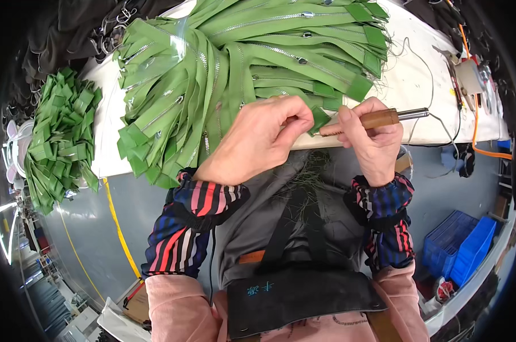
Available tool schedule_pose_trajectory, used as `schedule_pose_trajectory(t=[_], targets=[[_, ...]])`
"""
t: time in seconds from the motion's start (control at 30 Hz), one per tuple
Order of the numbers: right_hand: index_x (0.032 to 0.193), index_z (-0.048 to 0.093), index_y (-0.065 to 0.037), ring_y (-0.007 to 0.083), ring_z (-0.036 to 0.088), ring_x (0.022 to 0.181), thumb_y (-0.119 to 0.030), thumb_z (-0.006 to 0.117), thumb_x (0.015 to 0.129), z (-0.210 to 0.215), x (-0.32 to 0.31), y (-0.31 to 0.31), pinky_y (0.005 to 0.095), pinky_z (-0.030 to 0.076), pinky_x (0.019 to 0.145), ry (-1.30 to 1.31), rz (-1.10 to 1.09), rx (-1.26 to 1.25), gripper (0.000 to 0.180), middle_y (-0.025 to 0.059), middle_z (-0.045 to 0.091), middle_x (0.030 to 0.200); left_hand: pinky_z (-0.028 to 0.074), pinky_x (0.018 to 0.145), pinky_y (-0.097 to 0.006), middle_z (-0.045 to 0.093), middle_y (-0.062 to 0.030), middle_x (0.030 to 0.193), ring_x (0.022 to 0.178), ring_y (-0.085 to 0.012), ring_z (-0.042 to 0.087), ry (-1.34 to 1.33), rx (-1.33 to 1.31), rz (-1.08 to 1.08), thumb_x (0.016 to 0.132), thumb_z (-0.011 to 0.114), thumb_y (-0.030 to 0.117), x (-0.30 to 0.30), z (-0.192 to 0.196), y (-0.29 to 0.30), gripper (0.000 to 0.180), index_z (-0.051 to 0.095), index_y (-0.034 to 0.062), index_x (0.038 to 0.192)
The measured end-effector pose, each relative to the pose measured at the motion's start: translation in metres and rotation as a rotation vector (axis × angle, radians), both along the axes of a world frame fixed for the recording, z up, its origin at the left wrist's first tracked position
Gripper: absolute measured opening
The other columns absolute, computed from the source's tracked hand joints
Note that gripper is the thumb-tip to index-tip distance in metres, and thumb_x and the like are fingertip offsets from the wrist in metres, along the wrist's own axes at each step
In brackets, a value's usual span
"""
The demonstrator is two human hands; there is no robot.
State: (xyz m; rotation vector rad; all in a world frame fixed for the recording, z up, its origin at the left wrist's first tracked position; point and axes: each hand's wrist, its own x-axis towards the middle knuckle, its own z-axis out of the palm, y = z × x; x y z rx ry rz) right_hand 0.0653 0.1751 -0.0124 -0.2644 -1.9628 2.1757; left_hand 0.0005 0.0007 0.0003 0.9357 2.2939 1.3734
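Workshop, sewn-goods type. Green metal-toothed zippers (241, 74) are heaped in bulk on a white worktable (422, 85) at 12 o'clock; yellow marking line (120, 230) on grey floor (90, 228) at 8, blue plastic crates (449, 242) at 4.

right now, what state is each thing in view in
left hand: closed, pinching the green tab
right hand: closed around the wooden-handled tool
wooden-handled tool: held, shaft pointing right
green zipper strips: heaped on the white table
striped sleeves: worn, gathered at the wrists
loose threads: scattered over the lap
blue crates: close together
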Motion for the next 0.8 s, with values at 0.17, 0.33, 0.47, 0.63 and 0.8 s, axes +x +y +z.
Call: schedule_pose_trajectory(t=[0.17, 0.33, 0.47, 0.63, 0.8], targets=[[0.075, 0.052, -0.002, 0.0129, 0.064, 0.06, -0.004, 0.06, 0.085, 0.001, -0.001, -0.003, 0.0178, 0.043, 0.047, 0.024, -0.088, -0.078, 0.013, 0.0025, 0.057, 0.063, 0.046, 0.064, -0.025, 0.06, -0.0067, 0.075, 0.068, -0.012, 0.056, -0.012, 0.031, 0.027, 0.084, 0.058, 0.002, -0.001, -0.004, -0.001, 0.004, 0.057, -0.0015, 0.084], [0.078, 0.052, -0.003, 0.0133, 0.063, 0.057, -0.01, 0.06, 0.086, -0.002, 0.006, 0.008, 0.0174, 0.04, 0.044, 0.046, -0.168, -0.105, 0.014, 0.002, 0.056, 0.063, 0.045, 0.075, -0.029, 0.06, -0.0103, 0.1, 0.088, -0.0186, 0.059, -0.041, 0.115, 0.033, 0.083, 0.058, 0.003, 0.007, -0.004, -0.003, 0.022, 0.059, 0.0039, 0.105], [0.086, 0.051, -0.003, 0.0134, 0.061, 0.06, -0.013, 0.052, 0.09, -0.001, 0.019, 0.023, 0.0205, 0.04, 0.044, 0.213, -0.149, -0.128, 0.011, 0.0039, 0.054, 0.069, 0.04, 0.087, -0.034, 0.051, -0.0116, 0.119, 0.107, -0.0258, 0.05, 0.761, -0.335, -0.126, 0.079, 0.061, 0.007, 0.007, 0.007, -0.01, 0.039, 0.053, 0.0064, 0.117], [0.096, 0.049, 0.0, 0.0134, 0.056, 0.055, -0.011, 0.048, 0.092, 0.019, 0.034, 0.027, 0.029, 0.05, 0.052, 0.397, -0.238, -0.117, 0.012, 0.0067, 0.053, 0.069, 0.038, 0.091, -0.038, 0.049, -0.0116, 0.12, 0.111, -0.0293, 0.045, 0.67, -0.417, -0.274, 0.075, 0.066, 0.018, 0.006, 0.013, -0.018, 0.052, 0.047, 0.0015, 0.121], [0.108, 0.048, 0.002, 0.0196, 0.063, 0.065, -0.014, 0.05, 0.092, 0.034, 0.043, 0.022, 0.0274, 0.05, 0.049, 0.456, -0.236, -0.069, 0.023, 0.0339, 0.058, 0.098, 0.042, 0.084, -0.036, 0.054, -0.0093, 0.109, 0.101, -0.026, 0.052, 0.908, -0.48, -0.318, 0.072, 0.068, 0.019, 0.01, 0.006, -0.028, 0.048, 0.052, 0.0016, 0.114]])
